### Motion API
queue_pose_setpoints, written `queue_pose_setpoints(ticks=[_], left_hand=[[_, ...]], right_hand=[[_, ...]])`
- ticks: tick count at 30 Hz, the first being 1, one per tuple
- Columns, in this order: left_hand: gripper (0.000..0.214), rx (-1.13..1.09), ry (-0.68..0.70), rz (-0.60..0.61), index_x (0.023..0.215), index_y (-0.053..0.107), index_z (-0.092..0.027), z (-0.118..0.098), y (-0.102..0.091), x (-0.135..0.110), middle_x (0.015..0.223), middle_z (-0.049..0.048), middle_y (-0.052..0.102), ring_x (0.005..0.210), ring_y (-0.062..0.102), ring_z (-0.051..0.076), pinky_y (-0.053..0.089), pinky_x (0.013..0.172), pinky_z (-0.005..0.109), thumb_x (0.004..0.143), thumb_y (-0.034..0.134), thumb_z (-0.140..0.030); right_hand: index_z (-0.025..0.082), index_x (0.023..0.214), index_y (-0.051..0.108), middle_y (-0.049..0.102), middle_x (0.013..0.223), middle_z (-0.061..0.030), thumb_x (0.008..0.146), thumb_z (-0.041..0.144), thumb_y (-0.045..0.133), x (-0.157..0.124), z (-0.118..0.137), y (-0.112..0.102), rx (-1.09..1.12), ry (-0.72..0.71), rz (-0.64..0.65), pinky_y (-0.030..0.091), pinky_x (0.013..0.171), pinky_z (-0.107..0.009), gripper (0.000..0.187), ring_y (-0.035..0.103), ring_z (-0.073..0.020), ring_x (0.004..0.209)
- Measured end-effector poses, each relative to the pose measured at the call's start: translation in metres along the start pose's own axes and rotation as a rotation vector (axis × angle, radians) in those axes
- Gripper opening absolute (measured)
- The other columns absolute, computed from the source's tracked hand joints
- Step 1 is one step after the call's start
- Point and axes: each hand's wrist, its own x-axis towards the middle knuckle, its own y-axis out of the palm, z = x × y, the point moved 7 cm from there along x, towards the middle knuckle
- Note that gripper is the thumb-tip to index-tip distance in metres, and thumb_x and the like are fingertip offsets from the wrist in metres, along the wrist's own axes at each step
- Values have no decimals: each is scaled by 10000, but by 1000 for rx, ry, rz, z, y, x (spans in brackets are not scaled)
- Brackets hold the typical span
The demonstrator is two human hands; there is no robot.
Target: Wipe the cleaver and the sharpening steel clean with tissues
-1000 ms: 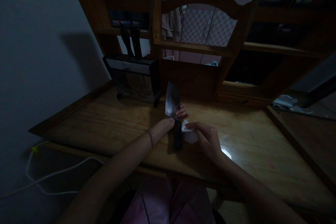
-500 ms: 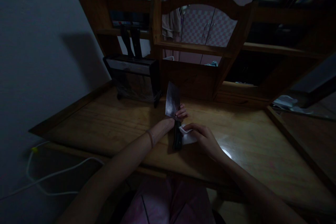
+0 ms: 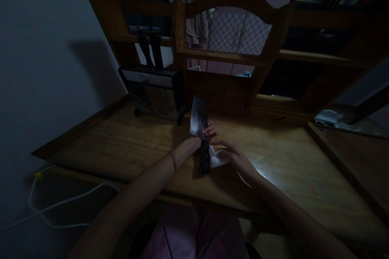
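Note:
A cleaver with a broad metal blade and a black riveted handle is held over the wooden desk, blade pointing away from me. My left hand is closed round the base of the blade, its fingers curled at the right edge and much of the hand behind the metal. Just right of the handle, my right hand pinches a white tissue, which hangs beneath the fingers close to the handle.
A black knife block with two dark-handled tools stands at the desk's back left. Behind it rises a wooden shelf frame. A white cable loops at the lower left. The desk top stretches to the right.
My right hand's fingers have shifted slightly, and the tissue has dropped a little along the handle and spread. The left hand and cleaver stay nearly still.

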Motion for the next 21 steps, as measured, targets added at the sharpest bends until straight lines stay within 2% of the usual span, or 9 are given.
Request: queue_pose_setpoints(ticks=[2, 4, 7, 10, 12, 15, 17, 19, 21], left_hand=[[216, 6, 13, -14, 950, 578, -188, -1, -3, 2, 664, 6, 548, 541, 493, 114, 472, 602, 287, 967, 414, -327], [239, 10, 14, -26, 1075, 590, -173, -2, -6, 5, 947, 60, 627, 771, 598, 146, 523, 719, 327, 946, 483, -343], [343, 14, 19, -39, 1205, 557, -164, -2, -8, 8, 1209, 100, 570, 1012, 591, 203, 522, 850, 410, 916, 549, -348], [344, 15, 27, -46, 1215, 555, -171, -2, -7, 9, 1231, 103, 561, 1034, 585, 209, 517, 867, 420, 917, 548, -342], [332, 16, 29, -45, 1190, 562, -161, -1, -6, 8, 1178, 96, 583, 983, 598, 196, 526, 832, 399, 918, 545, -350], [241, 14, 31, -38, 1000, 589, -153, -1, -4, 5, 802, 38, 605, 674, 573, 136, 506, 655, 307, 946, 475, -358], [255, 8, 36, -29, 847, 547, -176, -1, -2, 3, 553, -22, 450, 466, 425, 108, 423, 527, 269, 964, 403, -351], [286, -2, 44, -19, 767, 489, -192, -1, 1, 2, 471, -55, 309, 383, 287, 96, 337, 460, 256, 972, 354, -340], [300, -22, 45, 0, 726, 440, -197, -1, 3, 1, 455, -67, 251, 359, 219, 87, 281, 434, 249, 974, 333, -327]], right_hand=[[204, 1138, 635, 697, 976, -35, 726, 166, 465, 0, -2, -1, 23, 20, -17, 457, 681, -285, 447, 624, -203, 812], [218, 1167, 624, 697, 975, -27, 726, 163, 456, 1, -3, -1, 48, 21, -21, 452, 667, -279, 475, 621, -193, 783], [222, 1182, 622, 696, 974, -23, 726, 162, 453, 0, -4, -1, 66, 20, -18, 449, 652, -275, 489, 616, -189, 766], [206, 1189, 621, 698, 952, -24, 751, 171, 444, 0, -3, -1, 69, 29, -28, 450, 656, -275, 474, 617, -191, 771], [203, 1175, 631, 701, 962, -26, 758, 176, 449, 0, -2, -1, 55, 22, -38, 457, 673, -278, 456, 622, -195, 791], [206, 1140, 653, 691, 1054, -40, 769, 195, 468, 1, 2, -2, 48, -13, -49, 474, 733, -301, 414, 632, -213, 879], [208, 1143, 654, 678, 1111, -49, 791, 210, 466, 2, 3, -3, 57, -32, -48, 479, 777, -321, 399, 631, -224, 937], [211, 1146, 656, 673, 1129, -51, 807, 216, 463, 1, 4, -3, 48, -46, -50, 479, 816, -337, 390, 626, -230, 978], [217, 1137, 661, 665, 1154, -47, 820, 224, 465, 1, 6, -4, 24, -72, -56, 474, 857, -354, 374, 611, -236, 1031]])
